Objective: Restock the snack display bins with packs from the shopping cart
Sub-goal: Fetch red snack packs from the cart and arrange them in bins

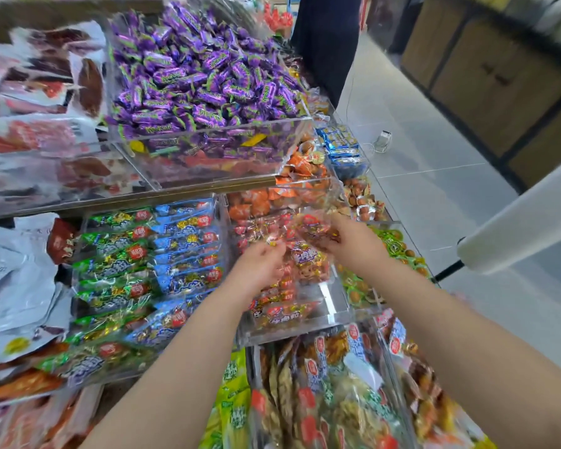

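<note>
Both bare forearms extending forward side by side, left hand (259, 267) curling its fingers downward, grasp too blurred to tell, right hand (350, 243) gripping snack packs (314, 231), knuckles facing up.

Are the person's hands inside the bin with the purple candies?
No, the left hand and the right hand are both at the lower clear bin of snack packs, in front of the purple candies.

Tiered display shelf (162, 194) w/ clear acrylic bins (334, 306) of snacks.
</note>
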Tool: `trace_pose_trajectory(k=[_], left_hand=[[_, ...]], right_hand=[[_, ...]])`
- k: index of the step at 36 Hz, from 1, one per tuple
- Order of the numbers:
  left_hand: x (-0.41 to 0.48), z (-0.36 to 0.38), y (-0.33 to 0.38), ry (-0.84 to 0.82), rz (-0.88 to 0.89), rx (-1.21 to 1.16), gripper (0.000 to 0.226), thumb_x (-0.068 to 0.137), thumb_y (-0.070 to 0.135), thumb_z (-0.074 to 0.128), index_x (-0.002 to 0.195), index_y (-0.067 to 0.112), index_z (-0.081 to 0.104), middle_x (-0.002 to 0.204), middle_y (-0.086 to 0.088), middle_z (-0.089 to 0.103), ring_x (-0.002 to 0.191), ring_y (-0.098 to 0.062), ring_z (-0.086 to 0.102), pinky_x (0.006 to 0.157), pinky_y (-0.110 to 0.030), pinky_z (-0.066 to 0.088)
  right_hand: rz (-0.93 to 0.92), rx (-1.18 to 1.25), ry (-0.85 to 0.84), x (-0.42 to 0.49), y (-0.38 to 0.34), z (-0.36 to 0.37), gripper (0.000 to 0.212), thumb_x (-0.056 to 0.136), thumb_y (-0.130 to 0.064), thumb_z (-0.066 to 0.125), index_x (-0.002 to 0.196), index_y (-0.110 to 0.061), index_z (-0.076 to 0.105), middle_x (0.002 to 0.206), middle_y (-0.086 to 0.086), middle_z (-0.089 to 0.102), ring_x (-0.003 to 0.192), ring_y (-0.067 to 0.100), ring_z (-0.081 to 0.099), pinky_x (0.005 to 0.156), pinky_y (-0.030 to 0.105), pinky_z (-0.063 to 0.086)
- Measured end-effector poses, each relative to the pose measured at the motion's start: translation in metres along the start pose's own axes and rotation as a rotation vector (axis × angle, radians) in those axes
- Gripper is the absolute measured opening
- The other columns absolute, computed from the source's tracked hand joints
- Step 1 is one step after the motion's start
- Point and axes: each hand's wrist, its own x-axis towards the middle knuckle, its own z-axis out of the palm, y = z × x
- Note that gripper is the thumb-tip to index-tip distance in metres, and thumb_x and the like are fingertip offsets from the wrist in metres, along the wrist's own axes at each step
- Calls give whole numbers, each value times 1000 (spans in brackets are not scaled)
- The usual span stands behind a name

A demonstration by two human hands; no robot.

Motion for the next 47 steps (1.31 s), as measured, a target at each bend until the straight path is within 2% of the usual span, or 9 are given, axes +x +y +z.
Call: trace_pose_trajectory(k=[5,11,16,19,22,25,30,39,47], left_hand=[[-2,24,-24,-301,153,813,40,84,38,68,119,21,57,121,-1,60,105,-18,57,83,-29,47],[1,35,-41,-253,157,1155,36,93,14,51,128,18,54,118,-5,61,104,-26,59,84,-37,52],[9,27,-31,-143,59,1253,43,86,-3,51,124,16,60,119,-7,62,104,-26,61,75,-34,50],[13,27,-28,-89,34,1314,43,88,-1,51,128,15,54,120,-8,59,107,-26,59,75,-35,48],[14,37,-30,-18,67,1429,50,87,10,53,135,9,39,133,-17,44,123,-33,42,96,-42,41],[17,45,-39,-47,65,1395,76,82,19,56,145,11,14,150,-19,14,139,-41,14,115,-53,18],[34,50,-58,-108,-26,1193,126,77,59,63,142,17,-37,146,-14,-44,136,-33,-39,108,-54,-25],[51,49,-70,22,-226,1335,133,73,73,60,140,13,-38,142,-24,-46,135,-40,-38,110,-50,-22],[66,45,-74,54,-172,1420,141,67,78,60,140,7,-37,143,-31,-41,135,-46,-35,109,-53,-21]], right_hand=[[45,-290,-410,16,-1,-2,30,84,-15,59,114,-12,59,112,10,64,99,29,61,77,33,51],[6,-511,-578,33,-8,45,32,88,-6,54,119,-11,57,118,9,60,106,27,59,82,35,49],[-74,-606,-376,37,8,69,42,87,-3,48,127,-16,51,126,9,51,118,28,48,83,38,45],[-163,-643,-292,32,17,86,59,88,-10,50,143,-15,29,144,13,32,134,32,27,105,42,32],[-139,-674,-333,28,26,101,86,91,-15,48,149,-16,-15,158,14,-7,145,34,-7,116,49,6],[-119,-700,-371,27,31,112,92,93,-26,47,142,-12,-30,154,15,-25,140,36,-25,109,54,-16],[-93,-664,-399,33,27,122,99,90,-33,52,141,-8,-30,151,17,-32,138,37,-29,104,56,-21],[-108,-695,-328,55,37,127,93,91,-17,43,134,-22,-40,147,18,-38,135,40,-33,109,59,-13],[-95,-656,-386,57,38,129,101,88,-39,53,142,-25,-30,146,19,-38,133,42,-36,105,63,-18]])
